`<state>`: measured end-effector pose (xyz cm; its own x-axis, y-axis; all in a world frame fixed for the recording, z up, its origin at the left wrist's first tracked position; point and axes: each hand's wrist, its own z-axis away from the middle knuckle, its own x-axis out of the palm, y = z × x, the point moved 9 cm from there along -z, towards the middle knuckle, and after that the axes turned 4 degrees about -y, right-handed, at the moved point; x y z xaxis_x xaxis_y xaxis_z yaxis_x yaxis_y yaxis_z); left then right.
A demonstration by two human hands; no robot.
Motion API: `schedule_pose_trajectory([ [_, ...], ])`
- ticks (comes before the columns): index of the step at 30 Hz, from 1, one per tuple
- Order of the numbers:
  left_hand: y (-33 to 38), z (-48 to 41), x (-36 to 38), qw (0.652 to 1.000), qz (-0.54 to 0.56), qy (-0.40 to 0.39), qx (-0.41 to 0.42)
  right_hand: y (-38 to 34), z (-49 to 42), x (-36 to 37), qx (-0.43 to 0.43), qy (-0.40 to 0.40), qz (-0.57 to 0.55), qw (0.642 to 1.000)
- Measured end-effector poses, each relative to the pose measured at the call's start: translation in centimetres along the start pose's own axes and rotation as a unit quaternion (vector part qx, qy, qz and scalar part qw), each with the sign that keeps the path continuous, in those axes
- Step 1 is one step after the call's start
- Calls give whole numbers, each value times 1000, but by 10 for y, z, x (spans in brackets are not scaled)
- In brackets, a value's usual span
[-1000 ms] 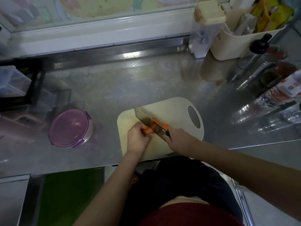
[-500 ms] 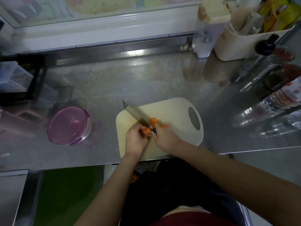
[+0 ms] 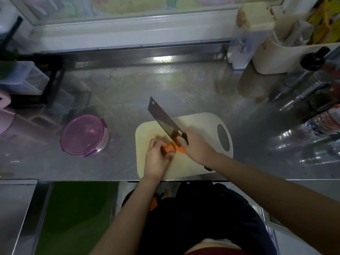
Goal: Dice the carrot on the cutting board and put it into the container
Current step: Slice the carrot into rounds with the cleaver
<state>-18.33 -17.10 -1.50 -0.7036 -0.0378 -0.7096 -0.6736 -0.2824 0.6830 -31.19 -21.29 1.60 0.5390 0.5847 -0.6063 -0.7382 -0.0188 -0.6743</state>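
Step in hand: dicing, mid-cut by the look of it; the carrot (image 3: 168,149) is only partly cut and nothing has gone into the container (image 3: 103,144)
Next move: probably another downward stroke just beside the left hand (image 3: 156,160), which calls for tucked knuckles and a firm hold so the stub cannot roll; the purple lid (image 3: 82,133) must come off before any dice go in
Left hand: nearest, over the near-left part of the cutting board (image 3: 202,119), fingers curled over the carrot and pinning it down
Right hand (image 3: 197,150): just right of the left one, clenched round the dark handle of the cleaver (image 3: 161,120)
Carrot: a short orange stub on the board between the two hands, its left end under the left fingers; a cut piece (image 3: 181,150) lies close against it, by the right hand
Cleaver: broad blade slanting away to the far left, tip past the board's far edge, heel above the carrot; whether the edge touches the carrot I cannot tell
Cutting board: pale, with an oval handle hole at its right, at the near edge of the steel counter (image 3: 128,92)
Container: round and clear, lid clipped on, left of the board and well apart from both hands
Far side: a cream caddy (image 3: 272,57) and bottles at the back right
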Motion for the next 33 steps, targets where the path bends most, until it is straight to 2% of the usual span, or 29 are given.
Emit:
schedule_pose_trajectory([
  [12,1,-1,-8,999,-9,31,-23,8,15,6,-3,-49,6,999],
  [17,0,-2,-6,999,-7,33,-36,1,16,7,-22,-51,22,998],
  [26,-6,1,-4,997,9,43,-70,6,22,10,-7,-40,53,998],
  [33,-2,1,-6,997,4,46,-66,5,18,16,-2,-34,83,996],
])
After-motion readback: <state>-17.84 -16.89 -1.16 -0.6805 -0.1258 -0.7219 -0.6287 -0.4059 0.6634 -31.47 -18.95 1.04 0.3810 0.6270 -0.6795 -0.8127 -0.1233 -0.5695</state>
